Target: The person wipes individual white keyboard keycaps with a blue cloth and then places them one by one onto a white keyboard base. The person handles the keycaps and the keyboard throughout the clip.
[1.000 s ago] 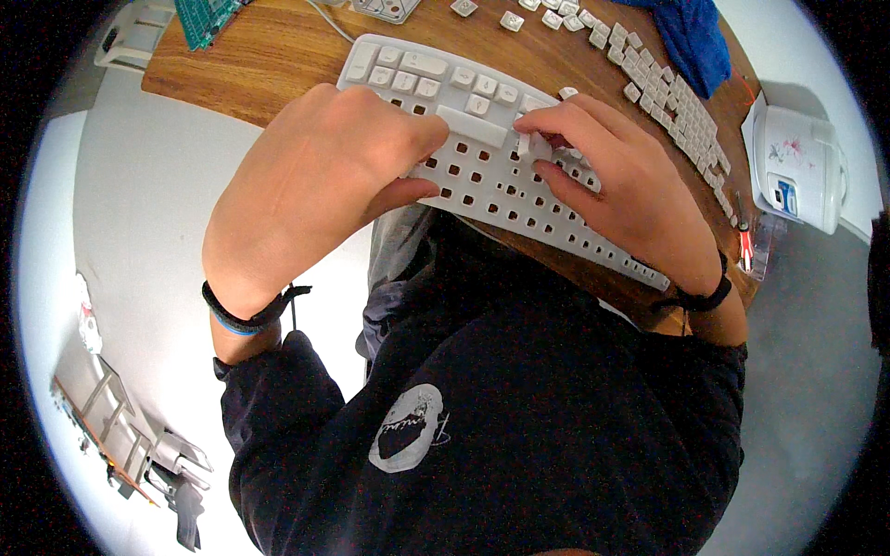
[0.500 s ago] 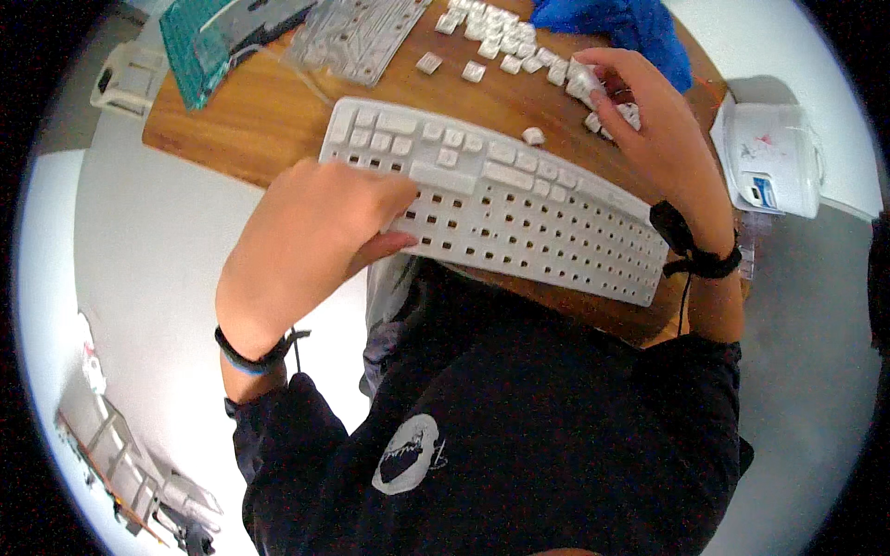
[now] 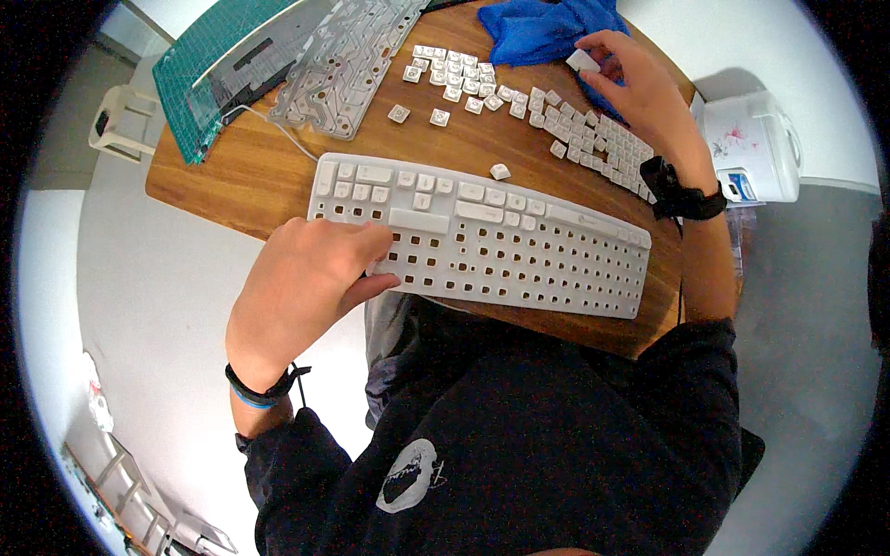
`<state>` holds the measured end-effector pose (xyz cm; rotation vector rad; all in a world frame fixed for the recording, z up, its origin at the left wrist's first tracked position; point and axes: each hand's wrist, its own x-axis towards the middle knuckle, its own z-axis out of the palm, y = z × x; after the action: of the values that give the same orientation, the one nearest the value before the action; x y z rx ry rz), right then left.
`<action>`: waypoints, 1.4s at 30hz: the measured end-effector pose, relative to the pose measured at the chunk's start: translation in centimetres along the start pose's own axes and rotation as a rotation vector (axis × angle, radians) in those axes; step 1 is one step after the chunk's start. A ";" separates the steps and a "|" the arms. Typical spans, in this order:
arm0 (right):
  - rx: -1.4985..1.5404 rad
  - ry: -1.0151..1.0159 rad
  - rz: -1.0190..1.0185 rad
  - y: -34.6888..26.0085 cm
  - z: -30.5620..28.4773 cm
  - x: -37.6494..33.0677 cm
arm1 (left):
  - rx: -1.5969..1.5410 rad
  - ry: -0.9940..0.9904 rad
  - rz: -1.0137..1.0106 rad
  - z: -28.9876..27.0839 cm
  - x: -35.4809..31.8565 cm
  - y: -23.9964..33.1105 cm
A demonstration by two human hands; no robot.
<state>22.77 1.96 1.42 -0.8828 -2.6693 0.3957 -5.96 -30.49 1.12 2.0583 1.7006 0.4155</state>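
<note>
A white keyboard shell [image 3: 524,243] lies tilted along the near edge of the wooden table. Keys sit in its far left part, while rows of square holes show across the rest. My left hand [image 3: 301,287] is closed on its near left side, fingers over the top and thumb at the lower edge. Above the far right of the table, my right hand [image 3: 640,88] pinches a white keycap [image 3: 582,61] beside a blue cloth [image 3: 552,28]. Loose white keycaps [image 3: 593,144] lie in packed rows below that hand. One single keycap [image 3: 501,171] rests just beyond the shell.
Beyond the shell at left are a clear circuit sheet [image 3: 348,69], a grey panel [image 3: 264,56] and a green cutting mat [image 3: 185,111]. More keycaps [image 3: 454,69] spread across the table's [image 3: 213,185] middle. A white container [image 3: 751,148] stands right of the table.
My right hand has moved away from the keycap rows toward the blue cloth, with a keycap now plainly in its fingers. My left hand stays on the shell. The whole view has shifted.
</note>
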 end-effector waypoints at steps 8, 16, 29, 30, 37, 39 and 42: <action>0.097 -0.143 -0.131 0.9 2.6 2.1 | 0.021 -0.012 0.002 -0.2 0.3 0.0; 0.209 -0.280 -0.065 0.7 3.9 4.9 | 0.000 -0.056 -0.048 0.1 0.3 -0.2; 0.058 -0.438 -0.609 -7.5 3.0 -2.7 | 0.009 0.077 0.063 0.5 0.0 -0.3; 0.050 -0.440 -0.607 -7.5 3.5 -3.0 | 0.014 0.081 0.062 0.5 -0.2 -0.1; -0.049 -0.427 -0.544 -7.4 4.0 -2.7 | 0.046 0.247 0.111 1.0 -0.1 0.6; 0.019 -0.394 -0.533 -7.8 3.9 -3.3 | 0.002 0.318 0.131 1.1 0.0 0.7; 0.259 -0.369 -0.541 -8.6 4.0 -4.7 | -0.097 0.333 0.130 1.1 0.2 0.8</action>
<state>20.39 -8.21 -0.22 0.0055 -2.9364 0.8014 -4.68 -30.56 0.54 2.1254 1.6895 0.9085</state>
